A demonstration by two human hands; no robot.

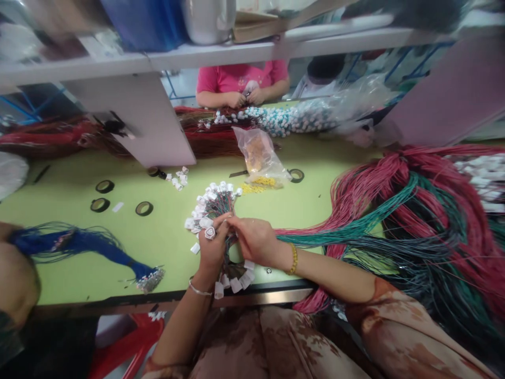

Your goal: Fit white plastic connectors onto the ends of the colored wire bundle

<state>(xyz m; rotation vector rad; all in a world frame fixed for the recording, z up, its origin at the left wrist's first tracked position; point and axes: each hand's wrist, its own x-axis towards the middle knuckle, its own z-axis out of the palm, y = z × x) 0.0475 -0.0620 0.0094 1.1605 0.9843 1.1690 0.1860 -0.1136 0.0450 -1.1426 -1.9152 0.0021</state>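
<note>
My left hand (213, 245), with a ring and a bracelet, is closed near the middle of the table, holding thin wires that end in white connectors (203, 208). Against its fingertips, my right hand (256, 241) is closed in a pinch; what lies between its fingers is too small to make out. More white connectors (236, 284) hang below both hands at the table edge. From under my right wrist, red, green and black wires (315, 237) run to the right. Small yellow pieces (258, 185) lie beyond the hands.
Tape rolls (144, 208) lie on the green table (165, 184), left and behind. A plastic bag (260, 152) stands behind. Blue wires (106, 247) lie left; a large wire bundle (363, 195) fills the right. A person in pink (244, 79) sits opposite; a shelf (197, 60) crosses above.
</note>
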